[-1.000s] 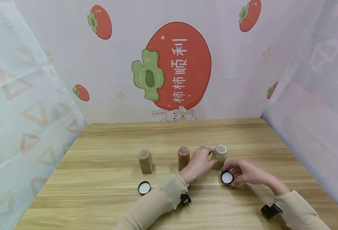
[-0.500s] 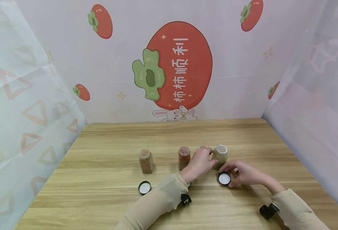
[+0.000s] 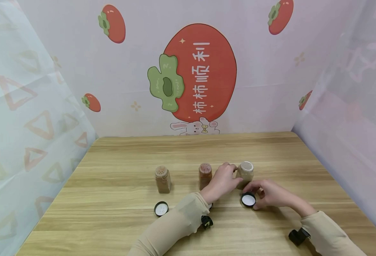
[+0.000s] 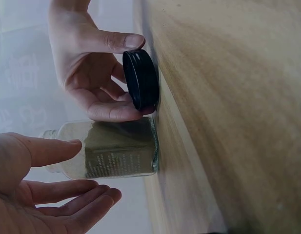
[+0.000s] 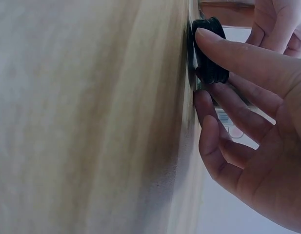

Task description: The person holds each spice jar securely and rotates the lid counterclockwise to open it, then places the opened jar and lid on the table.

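My right hand (image 3: pixel 271 193) pinches a black jar lid (image 3: pixel 248 200) by its rim between thumb and fingers, with the white inside facing up, low over the tabletop. In the left wrist view the lid (image 4: pixel 142 80) overlaps the board right beside a glass spice jar (image 4: pixel 121 151). That jar holds greenish-brown powder and stands upright, its pale top uncapped. At its left side is my left hand (image 3: pixel 222 179), fingers loosely extended. The left thumb overlaps the jar in the left wrist view, while the other fingers lie along its far side.
Two more uncapped shaker jars stand to the left, one with brown powder (image 3: pixel 163 181) and one with red powder (image 3: pixel 205 176). A second black lid (image 3: pixel 161 209) lies upturned in front of the brown one. Another pale-centred lid (image 3: pixel 210 206) is mostly hidden by my left forearm.
My right hand has brought the lid slightly left and down toward the tabletop, and the lid now looks flatter. The left hand and the jars hold their places.
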Demonstrator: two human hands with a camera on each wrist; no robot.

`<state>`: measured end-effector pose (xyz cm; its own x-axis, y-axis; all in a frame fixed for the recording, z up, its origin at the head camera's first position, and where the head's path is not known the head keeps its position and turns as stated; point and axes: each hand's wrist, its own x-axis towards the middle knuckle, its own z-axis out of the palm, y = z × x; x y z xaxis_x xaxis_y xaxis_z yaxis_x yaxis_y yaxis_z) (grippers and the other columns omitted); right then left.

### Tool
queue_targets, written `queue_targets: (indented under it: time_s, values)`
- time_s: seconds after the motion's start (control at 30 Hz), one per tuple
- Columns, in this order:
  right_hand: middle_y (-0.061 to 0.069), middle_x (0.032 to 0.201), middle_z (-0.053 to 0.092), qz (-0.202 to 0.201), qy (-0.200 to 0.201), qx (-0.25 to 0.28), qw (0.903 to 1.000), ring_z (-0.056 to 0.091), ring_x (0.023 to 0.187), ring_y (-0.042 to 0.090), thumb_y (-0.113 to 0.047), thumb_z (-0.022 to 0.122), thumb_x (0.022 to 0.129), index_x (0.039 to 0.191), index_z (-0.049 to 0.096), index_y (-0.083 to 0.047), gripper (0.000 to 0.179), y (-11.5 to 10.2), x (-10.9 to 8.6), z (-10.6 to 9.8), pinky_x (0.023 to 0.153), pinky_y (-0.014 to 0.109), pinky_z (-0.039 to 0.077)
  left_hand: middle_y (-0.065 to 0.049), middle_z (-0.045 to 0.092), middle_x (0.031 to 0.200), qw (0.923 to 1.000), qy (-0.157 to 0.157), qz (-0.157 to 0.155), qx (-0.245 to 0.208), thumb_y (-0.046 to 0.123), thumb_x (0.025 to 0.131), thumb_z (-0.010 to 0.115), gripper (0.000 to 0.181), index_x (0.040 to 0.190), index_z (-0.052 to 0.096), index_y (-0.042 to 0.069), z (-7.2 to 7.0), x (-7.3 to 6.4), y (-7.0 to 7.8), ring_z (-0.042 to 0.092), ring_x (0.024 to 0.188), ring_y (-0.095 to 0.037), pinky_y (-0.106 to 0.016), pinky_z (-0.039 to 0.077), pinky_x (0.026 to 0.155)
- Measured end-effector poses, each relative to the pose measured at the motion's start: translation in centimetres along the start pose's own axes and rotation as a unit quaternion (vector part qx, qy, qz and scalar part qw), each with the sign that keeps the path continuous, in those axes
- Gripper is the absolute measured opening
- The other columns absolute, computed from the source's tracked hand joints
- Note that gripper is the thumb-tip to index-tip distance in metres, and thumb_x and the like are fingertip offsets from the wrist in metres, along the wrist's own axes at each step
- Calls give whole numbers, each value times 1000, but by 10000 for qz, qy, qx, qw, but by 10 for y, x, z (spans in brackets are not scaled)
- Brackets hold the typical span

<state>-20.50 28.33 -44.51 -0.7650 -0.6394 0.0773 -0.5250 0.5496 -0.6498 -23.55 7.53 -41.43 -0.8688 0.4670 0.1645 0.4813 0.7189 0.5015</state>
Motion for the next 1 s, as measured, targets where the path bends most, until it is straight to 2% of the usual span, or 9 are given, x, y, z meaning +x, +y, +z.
queue_targets:
  time_s: [0.23, 0.37, 0.67, 0.83, 1.0]
  values:
    - [-4, 92, 66, -75, 75, -184, 9998, 58, 80, 10, -11, 84, 63, 106, 66, -12, 46, -8, 0, 0, 58, 23, 47, -7, 64, 107, 10000, -35, -3, -37, 29, 85, 71, 39, 116, 65, 7, -1, 0, 0, 56, 86, -9, -17, 48, 71]
    - [-4, 92, 65, 18, 43, -251, 9997, 57, 81, 10, -12, 84, 64, 106, 66, -12, 46, -8, 0, 0, 59, 23, 48, -7, 65, 106, 10000, -28, 21, -39, 29, 85, 71, 39, 116, 65, 7, 0, 0, -1, 56, 85, -8, -17, 48, 70]
    - [-1, 98, 67, 43, -54, -173, 9998, 58, 84, 7, -4, 80, 65, 107, 66, -9, 44, -10, 1, -4, 63, 23, 49, -6, 64, 105, 9999, -32, -75, -134, 29, 85, 71, 39, 117, 65, 7, 0, 0, -2, 56, 84, -8, -17, 48, 69]
    - [5, 102, 68, 0, -224, -135, 9997, 59, 86, 5, 1, 76, 67, 107, 65, -5, 43, -5, -3, -11, 65, 23, 52, -6, 64, 103, 9993, -1, -2, -366, 29, 86, 70, 38, 115, 65, 5, -3, -1, -4, 58, 85, -9, -15, 48, 68]
    - [9, 102, 68, 74, -379, -272, 9989, 62, 86, 10, 4, 70, 73, 108, 64, -1, 36, -7, -8, -20, 68, 26, 55, -7, 65, 104, 9967, 42, 141, -793, 27, 86, 70, 36, 113, 65, 4, -13, -6, -4, 60, 90, -11, -15, 49, 73]
